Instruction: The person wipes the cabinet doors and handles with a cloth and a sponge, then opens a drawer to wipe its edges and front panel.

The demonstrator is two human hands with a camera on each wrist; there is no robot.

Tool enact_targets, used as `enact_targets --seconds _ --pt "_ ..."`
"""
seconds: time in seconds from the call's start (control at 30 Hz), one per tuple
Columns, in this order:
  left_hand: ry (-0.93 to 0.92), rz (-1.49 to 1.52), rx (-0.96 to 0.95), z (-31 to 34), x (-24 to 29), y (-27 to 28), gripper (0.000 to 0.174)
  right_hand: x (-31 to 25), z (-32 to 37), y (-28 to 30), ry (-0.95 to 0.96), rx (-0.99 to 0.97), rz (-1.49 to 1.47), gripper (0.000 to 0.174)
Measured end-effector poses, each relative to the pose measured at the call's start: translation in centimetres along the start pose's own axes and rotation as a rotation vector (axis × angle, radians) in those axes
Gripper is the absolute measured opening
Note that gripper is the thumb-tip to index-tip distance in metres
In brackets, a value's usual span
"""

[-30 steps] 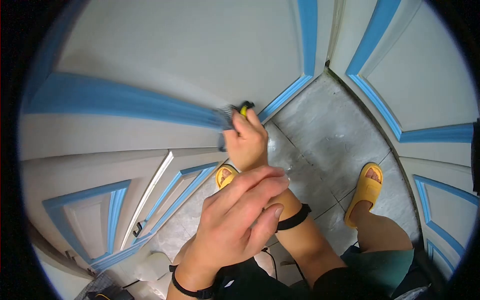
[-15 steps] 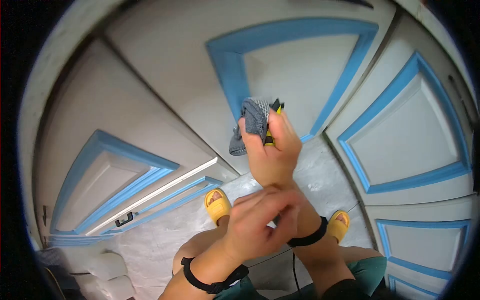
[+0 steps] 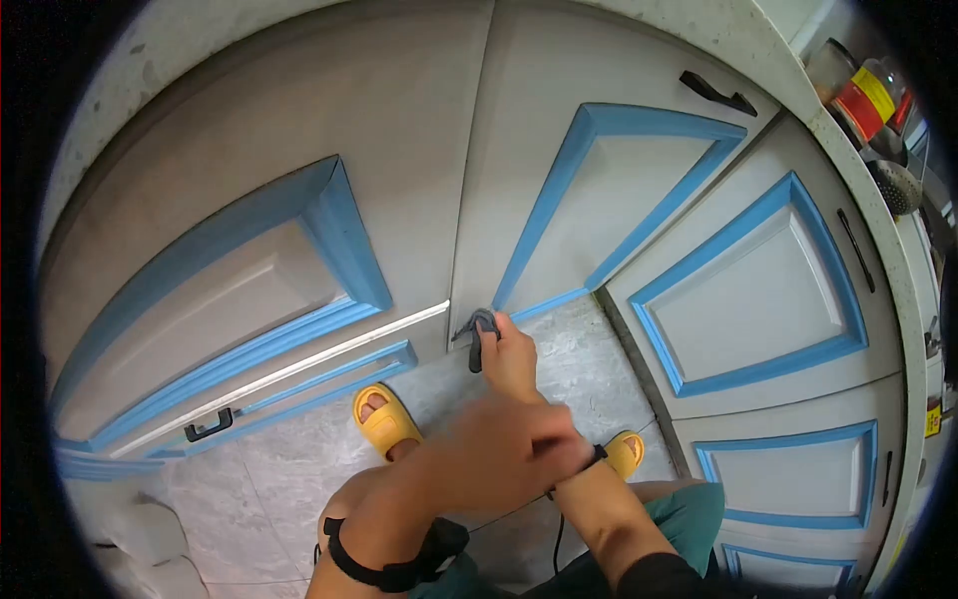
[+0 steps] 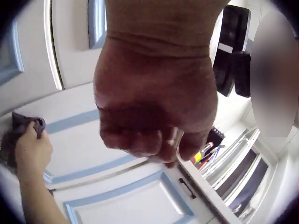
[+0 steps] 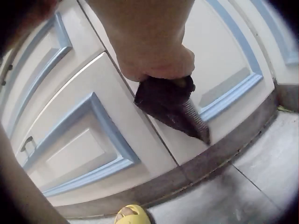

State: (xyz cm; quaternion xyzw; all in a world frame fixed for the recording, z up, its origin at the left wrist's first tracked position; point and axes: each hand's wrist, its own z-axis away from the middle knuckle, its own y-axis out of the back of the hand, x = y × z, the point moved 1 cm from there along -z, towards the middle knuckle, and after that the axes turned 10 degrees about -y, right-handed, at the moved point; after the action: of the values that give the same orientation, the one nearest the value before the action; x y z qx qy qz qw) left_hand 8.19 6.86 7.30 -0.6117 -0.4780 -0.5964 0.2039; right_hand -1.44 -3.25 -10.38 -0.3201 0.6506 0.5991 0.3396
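A crumpled grey cloth (image 3: 483, 322) with a mesh side is gripped in my right hand (image 3: 512, 356). It sits right at the bottom corner of a white cabinet door (image 3: 639, 190) with blue moulding. In the right wrist view the cloth (image 5: 163, 102) looks dark and hangs below the fingers, one corner pointing down towards the door's lower edge. My left hand (image 3: 499, 449), blurred in the head view, hovers over the right forearm. The left wrist view shows that hand (image 4: 156, 102) with loosely curled fingers and nothing held.
Another blue-framed door (image 3: 758, 290) stands to the right, above grey floor tiles (image 3: 239, 509). A stone countertop edge (image 3: 798, 90) curves overhead, with a skimmer (image 3: 895, 187) and jars at the right. Yellow slippers (image 3: 387, 423) are on my feet. A black handle (image 3: 209, 424) projects at left.
The view has swung back, showing more cabinets and the countertop. My right hand has carried the cloth from the door's blue moulding to its bottom corner. A yellow-and-black item by the thumb no longer shows.
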Motion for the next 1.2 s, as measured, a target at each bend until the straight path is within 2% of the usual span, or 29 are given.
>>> enact_targets --seconds 0.07,0.13,0.23,0.33,0.43,0.5,0.53,0.6,0.63,0.67,0.73,0.83,0.93,0.97,1.07,1.17,1.2 --pt "0.127 -0.176 0.168 0.1 -1.3 0.3 0.019 -2.0 -0.5 0.5 -0.034 0.005 -0.014 0.021" --pt "0.259 -0.263 0.338 0.1 -1.9 1.2 0.019 -5.4 -1.0 2.9 0.07 -0.004 -0.092 0.026" --pt "0.29 -0.388 0.554 -0.2 -3.3 2.1 0.026 -11.8 -1.9 7.6 0.158 -0.057 -0.261 0.031" --pt "0.354 -0.065 0.648 -1.4 -4.7 2.0 0.033 -12.9 -2.1 8.4 0.185 -0.107 -0.368 0.033" --pt "0.422 0.322 0.66 -2.6 -6.8 0.7 0.045 -11.0 -2.2 7.0 0.098 -0.111 -0.352 0.03" --pt "0.65 0.422 0.635 -3.2 -8.6 0.5 0.051 -7.8 -1.9 4.8 -0.028 -0.108 -0.286 0.027" --pt "0.76 0.473 0.618 -3.6 -9.4 0.2 0.053 -5.6 -1.7 3.8 -0.033 -0.146 -0.29 0.026" --pt "0.762 0.314 0.671 -4.4 -11.5 -1.0 0.061 -2.2 -1.9 2.0 -0.036 -0.213 -0.304 0.023" --pt "0.761 0.233 0.704 -5.1 -11.0 -1.0 0.064 -4.3 -1.8 2.8 -0.038 -0.185 -0.138 0.023" --pt "0.649 0.128 0.728 -5.2 -10.5 -1.1 0.066 -6.1 -1.8 3.9 -0.017 -0.165 -0.207 0.023" --pt "0.445 -0.067 0.757 -5.1 -5.3 -0.5 0.071 -9.9 -2.0 6.6 0.002 -0.134 -0.336 0.023" --pt "0.28 0.053 0.823 -5.7 -3.4 0.9 0.072 -14.0 -2.4 8.6 0.282 0.021 -0.355 0.022" --pt "0.494 0.005 0.781 -5.0 -8.1 -0.4 0.068 -8.6 -2.0 4.7 0.133 -0.042 -0.37 0.021" --pt "0.586 0.213 0.787 -5.0 -8.8 -0.6 0.071 -6.7 -2.0 3.4 0.103 -0.037 -0.321 0.021" --pt "0.531 0.006 0.826 -5.2 -9.3 -0.8 0.077 -8.3 -1.9 4.4 0.116 -0.024 -0.373 0.021" --pt "0.347 -0.135 0.867 -5.8 -2.2 0.8 0.081 -14.1 -2.2 8.6 0.174 -0.023 -0.461 0.021" --pt "0.383 -0.112 0.842 -5.3 -3.1 0.2 0.082 -13.1 -1.5 8.0 0.089 -0.037 -0.527 0.021"
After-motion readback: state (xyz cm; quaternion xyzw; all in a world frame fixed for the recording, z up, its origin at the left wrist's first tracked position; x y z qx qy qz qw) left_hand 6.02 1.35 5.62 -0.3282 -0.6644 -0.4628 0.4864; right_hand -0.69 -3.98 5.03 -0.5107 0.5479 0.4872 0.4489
